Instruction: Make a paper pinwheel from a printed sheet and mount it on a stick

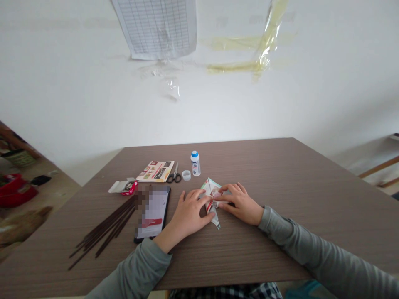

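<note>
A piece of printed paper folded into pointed flaps [211, 183] lies on the brown table in front of me. My left hand [190, 211] rests on its left side, with bent fingers pressing it and the thumb at the lower flap. From the right, my right hand [242, 204] grips the paper's edge between thumb and fingers. The fingertips of both hands almost meet at the middle of the paper and partly hide the folds there.
Behind the paper stand a white bottle with a blue cap [195, 164] and a small clear cup [186, 175]. Scissors [174, 177], a printed booklet [156, 172], an opened red box [128, 188], a phone [154, 214] and several thin dark sticks [107, 226] lie left.
</note>
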The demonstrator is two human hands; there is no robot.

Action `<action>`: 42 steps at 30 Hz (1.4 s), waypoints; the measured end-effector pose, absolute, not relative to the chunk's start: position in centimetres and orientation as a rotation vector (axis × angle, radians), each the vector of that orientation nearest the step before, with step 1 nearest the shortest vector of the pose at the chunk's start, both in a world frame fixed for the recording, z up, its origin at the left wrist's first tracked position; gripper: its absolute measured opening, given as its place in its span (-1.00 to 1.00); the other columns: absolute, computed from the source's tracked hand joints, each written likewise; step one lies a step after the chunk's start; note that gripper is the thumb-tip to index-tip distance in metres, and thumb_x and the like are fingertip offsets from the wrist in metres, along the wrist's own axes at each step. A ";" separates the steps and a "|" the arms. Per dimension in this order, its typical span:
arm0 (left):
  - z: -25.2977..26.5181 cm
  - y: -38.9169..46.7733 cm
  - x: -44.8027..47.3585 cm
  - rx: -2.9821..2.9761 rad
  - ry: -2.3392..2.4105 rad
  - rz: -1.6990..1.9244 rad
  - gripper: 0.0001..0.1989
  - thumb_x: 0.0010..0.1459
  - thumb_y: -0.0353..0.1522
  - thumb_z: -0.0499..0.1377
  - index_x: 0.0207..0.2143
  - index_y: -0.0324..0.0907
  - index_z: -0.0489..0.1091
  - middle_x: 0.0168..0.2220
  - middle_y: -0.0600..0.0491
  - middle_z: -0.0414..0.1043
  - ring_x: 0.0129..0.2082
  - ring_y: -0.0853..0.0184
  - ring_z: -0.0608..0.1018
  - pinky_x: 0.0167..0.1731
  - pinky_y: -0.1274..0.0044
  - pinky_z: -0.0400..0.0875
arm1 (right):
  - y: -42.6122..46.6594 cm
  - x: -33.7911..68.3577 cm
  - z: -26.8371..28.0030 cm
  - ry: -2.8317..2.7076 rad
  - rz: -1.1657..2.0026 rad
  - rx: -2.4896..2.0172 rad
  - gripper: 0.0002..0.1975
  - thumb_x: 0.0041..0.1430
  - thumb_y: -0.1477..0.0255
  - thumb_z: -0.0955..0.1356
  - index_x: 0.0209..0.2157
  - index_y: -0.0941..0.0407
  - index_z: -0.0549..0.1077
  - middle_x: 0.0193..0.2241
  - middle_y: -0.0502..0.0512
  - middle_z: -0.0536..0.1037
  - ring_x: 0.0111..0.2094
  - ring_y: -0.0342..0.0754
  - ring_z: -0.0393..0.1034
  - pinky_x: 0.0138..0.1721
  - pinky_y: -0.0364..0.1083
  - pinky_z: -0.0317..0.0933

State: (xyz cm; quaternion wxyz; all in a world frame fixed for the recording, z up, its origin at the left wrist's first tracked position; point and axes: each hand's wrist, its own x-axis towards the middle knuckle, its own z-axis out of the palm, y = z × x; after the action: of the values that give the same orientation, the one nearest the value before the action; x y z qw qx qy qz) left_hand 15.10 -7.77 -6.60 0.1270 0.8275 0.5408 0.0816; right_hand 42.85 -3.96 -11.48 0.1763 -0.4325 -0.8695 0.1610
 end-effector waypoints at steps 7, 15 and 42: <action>-5.9 -7.9 15.1 2.402 1.575 0.169 -0.55 0.62 -0.17 0.50 0.45 0.04 0.76 0.70 -0.23 0.59 0.74 -0.29 0.53 0.79 -0.40 0.25 | -3.5 43.2 -11.9 -2.435 0.468 -1.204 -0.60 0.87 0.06 0.43 0.47 -0.31 0.82 0.38 0.24 0.78 0.48 0.39 0.63 0.76 0.78 0.09; -6.3 -7.9 15.2 2.406 1.576 0.249 -0.59 0.56 -0.24 0.53 0.38 0.03 0.78 0.68 -0.20 0.62 0.71 -0.34 0.57 0.77 -0.43 0.28 | -3.9 42.8 -11.5 -2.470 0.375 -1.200 -0.65 0.83 0.04 0.47 0.39 -0.30 0.86 0.35 0.23 0.78 0.43 0.38 0.64 0.73 0.78 0.14; -6.5 -8.1 15.2 2.425 1.569 0.246 -0.53 0.58 -0.20 0.51 0.45 0.02 0.78 0.77 -0.24 0.50 0.74 -0.37 0.52 0.77 -0.46 0.25 | -3.5 42.9 -11.2 -2.480 0.339 -1.172 -0.67 0.82 0.05 0.49 0.38 -0.31 0.87 0.33 0.22 0.81 0.39 0.37 0.69 0.73 0.78 0.14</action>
State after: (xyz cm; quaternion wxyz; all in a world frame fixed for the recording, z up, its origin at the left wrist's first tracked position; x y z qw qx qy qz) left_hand 15.23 -8.12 -6.48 0.1214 0.8304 0.5372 0.0844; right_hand 42.87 -3.54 -11.20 0.1878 -0.4164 -0.8814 0.1203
